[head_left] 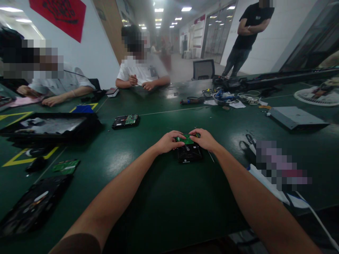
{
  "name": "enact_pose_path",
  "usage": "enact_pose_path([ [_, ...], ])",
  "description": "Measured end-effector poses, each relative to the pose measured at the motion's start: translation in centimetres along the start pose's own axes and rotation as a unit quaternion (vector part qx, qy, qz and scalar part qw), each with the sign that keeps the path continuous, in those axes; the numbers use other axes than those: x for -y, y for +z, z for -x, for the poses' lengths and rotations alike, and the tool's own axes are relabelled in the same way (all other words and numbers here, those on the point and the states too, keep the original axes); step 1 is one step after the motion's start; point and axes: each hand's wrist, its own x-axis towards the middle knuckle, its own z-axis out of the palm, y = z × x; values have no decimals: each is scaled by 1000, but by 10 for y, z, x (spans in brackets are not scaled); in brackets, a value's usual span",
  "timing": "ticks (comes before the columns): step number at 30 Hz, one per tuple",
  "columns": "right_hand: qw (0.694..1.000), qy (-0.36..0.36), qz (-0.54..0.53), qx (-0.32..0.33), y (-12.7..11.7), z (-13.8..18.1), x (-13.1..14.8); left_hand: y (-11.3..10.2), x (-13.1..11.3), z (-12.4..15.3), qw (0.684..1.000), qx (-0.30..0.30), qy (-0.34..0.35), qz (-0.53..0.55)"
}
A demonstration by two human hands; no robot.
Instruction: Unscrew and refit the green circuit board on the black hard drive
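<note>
A black hard drive (pixel 190 156) lies flat on the green tabletop in front of me, with a green circuit board (pixel 188 139) at its far end. My left hand (pixel 172 141) grips the board's left side, thumb near and fingers over the top. From the other side my right hand (pixel 205 139) has its fingertips closed at the board's right edge. A thin metal shaft (pixel 212 157), seemingly a screwdriver, sticks out beneath the right wrist. Something yellow and black shows at the right fingers. The palms hide the rest of it.
Another hard drive (pixel 126 121) lies ahead to the left. A black tray (pixel 50 125), a loose circuit board (pixel 66 166) and a black casing (pixel 34 204) are at left. Tangled cables (pixel 225 97) and a grey metal box (pixel 298 117) sit at right. Co-workers sit across the table.
</note>
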Motion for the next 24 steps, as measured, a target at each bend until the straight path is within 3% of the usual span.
enact_pose_path([
  [8, 998, 33, -53, -28, 3, 4, 4, 0, 4, -1, 1000, 5, 8, -9],
  [14, 953, 160, -230, -112, -4, 2, -6, 1, 1, 0, 1000, 2, 4, -14],
  [19, 935, 79, -230, -258, -20, -1, -9, 1, -5, 1, 1000, -1, 1, -13],
  [22, 922, -49, -159, -351, -30, 6, 8, 0, -6, 1, 1000, 0, 3, -19],
  [24, 915, -124, -105, -368, -33, 11, 21, 0, -6, 1, 1000, 2, 5, -24],
])
